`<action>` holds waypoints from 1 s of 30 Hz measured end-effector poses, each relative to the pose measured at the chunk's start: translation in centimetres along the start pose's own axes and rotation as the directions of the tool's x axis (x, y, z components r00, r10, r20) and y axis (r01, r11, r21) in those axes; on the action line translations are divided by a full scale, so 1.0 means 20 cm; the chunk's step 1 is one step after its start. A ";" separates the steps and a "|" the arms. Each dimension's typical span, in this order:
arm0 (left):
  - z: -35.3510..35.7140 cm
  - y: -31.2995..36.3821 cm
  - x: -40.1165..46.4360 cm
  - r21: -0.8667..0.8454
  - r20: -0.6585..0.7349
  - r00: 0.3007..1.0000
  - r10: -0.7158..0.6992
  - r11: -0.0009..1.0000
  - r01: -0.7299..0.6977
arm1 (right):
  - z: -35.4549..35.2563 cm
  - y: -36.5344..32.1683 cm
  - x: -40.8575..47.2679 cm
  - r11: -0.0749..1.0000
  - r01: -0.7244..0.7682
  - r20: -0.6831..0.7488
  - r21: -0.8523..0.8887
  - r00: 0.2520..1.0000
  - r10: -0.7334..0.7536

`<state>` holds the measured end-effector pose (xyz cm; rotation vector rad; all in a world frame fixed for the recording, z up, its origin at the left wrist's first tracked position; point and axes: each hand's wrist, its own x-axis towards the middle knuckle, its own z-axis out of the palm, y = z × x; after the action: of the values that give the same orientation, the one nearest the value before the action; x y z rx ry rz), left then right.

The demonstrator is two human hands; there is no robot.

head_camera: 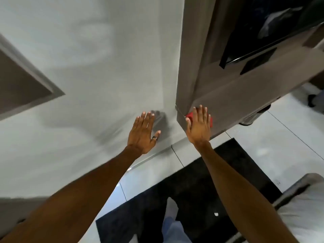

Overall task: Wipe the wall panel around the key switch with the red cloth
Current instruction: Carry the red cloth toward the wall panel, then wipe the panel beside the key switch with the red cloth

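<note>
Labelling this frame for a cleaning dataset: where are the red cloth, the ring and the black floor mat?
red cloth (211, 122), head view, edge right of right hand
ring (155, 138), head view, band on left thumb
black floor mat (201, 183), head view, bare middle

Most of the red cloth (211, 120) is hidden under the flat right hand (199, 125); only its edges are seen. The wall panel (219, 95) is blurred, and no key switch can be made out. The bed (305, 207) is cut off at the right edge.

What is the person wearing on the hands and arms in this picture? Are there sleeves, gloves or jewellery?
Both forearms are bare up to the frame edge, so no sleeves or watch show. Neither hand has a glove. The left hand wears one dark ring with a lighter edge, on the thumb as far as I can tell. The right hand shows no ring.
</note>
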<state>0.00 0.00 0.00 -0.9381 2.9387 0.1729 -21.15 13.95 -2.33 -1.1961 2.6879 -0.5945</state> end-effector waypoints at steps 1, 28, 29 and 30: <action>0.01 0.03 0.04 -0.001 0.001 1.000 0.013 1.000 -0.013 | 0.02 0.04 0.04 1.000 -0.014 0.012 -0.021 1.000 0.014; -0.52 -0.50 -0.52 -0.023 -0.500 0.865 -0.046 0.999 0.040 | 0.00 -1.06 -0.42 -0.217 -0.464 0.494 0.859 0.861 0.117; -0.60 -0.58 -0.60 -0.007 -0.550 0.834 -0.055 0.998 0.061 | -0.05 -1.23 -0.45 -0.229 -0.411 0.439 0.883 0.894 0.088; -0.66 -0.64 -0.66 0.007 -0.593 0.803 -0.063 0.996 0.084 | -0.10 -1.36 -0.47 -0.230 -0.357 0.380 0.905 0.923 0.064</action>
<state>18.08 -4.39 13.13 -1.3040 3.4307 -0.2208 3.29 4.94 10.28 -0.1371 1.1241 -1.8519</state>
